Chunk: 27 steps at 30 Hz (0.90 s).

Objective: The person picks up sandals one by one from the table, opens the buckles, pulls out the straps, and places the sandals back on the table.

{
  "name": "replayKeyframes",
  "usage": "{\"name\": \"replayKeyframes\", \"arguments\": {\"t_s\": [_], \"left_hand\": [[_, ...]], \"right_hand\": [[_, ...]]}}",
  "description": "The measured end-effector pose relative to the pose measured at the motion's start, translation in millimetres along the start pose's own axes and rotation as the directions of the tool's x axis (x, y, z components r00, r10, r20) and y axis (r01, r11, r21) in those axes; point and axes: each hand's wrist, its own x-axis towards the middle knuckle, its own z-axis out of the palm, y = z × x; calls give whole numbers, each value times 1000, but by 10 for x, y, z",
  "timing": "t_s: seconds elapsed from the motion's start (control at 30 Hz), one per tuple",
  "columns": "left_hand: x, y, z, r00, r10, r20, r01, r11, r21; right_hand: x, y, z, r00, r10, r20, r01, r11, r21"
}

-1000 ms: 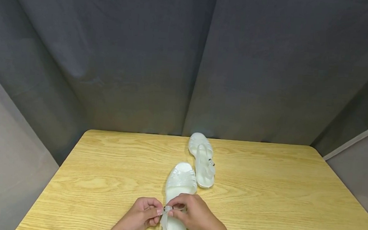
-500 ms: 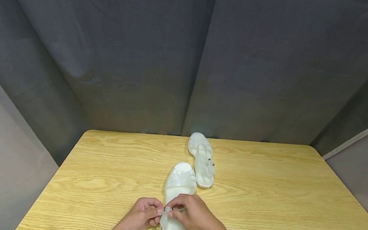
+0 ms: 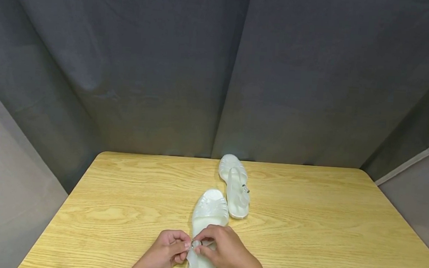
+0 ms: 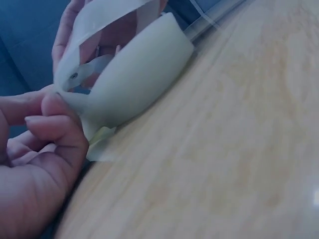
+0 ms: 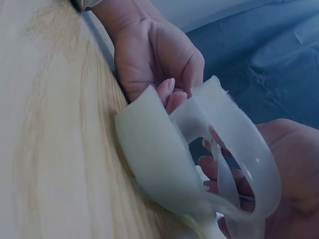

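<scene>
- Left hand: thumb and index finger pinched on the strap of the near sandal, just left of the buckle; other fingers curled in.
- Right hand: arched over the near sandal from the right, thumb and fingertips pinching the strap at the buckle.
- Buckle: one, small, metallic, between the two grips; partly hidden by fingers, its fastening too small to tell.
- Near sandal: one, white, translucent; sole down beneath both grips, toe pointing away beyond the right hand, heel towards the person. In the wrist views the strap arches above its heel.
- Far sandal: one, matching; beyond the grips and slightly to the right, toe pointing away, its heel end just beside the near sandal's toe. Its own buckle lies on the right side.
- Table: light wood grain, below both grips, extending to either side.
- Curtain: dark grey, hung well beyond the grips, behind the table's far edge.
</scene>
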Motion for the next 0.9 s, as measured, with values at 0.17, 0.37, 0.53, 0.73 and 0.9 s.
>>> {"name": "replayKeyframes", "arguments": {"t_s": [0.17,0.37,0.53,0.73,0.9], "left_hand": [[-16,30,-11,1000,-31,-5,31,999,40],[-52,54,-40,998,-62,-9,62,997,50],[-61,50,-63,998,-67,3,66,997,37],[-58,36,-77,998,-57,12,57,998,10],[-39,16,-65,999,-35,12,35,999,9]], "right_hand": [[-10,22,-3,999,32,19,-33,998,61],[-25,38,-11,998,46,31,-49,992,118],[-27,43,-7,999,39,21,-42,988,146],[-30,46,3,999,33,12,-35,982,188],[-34,49,8,999,27,20,-30,977,212]]}}
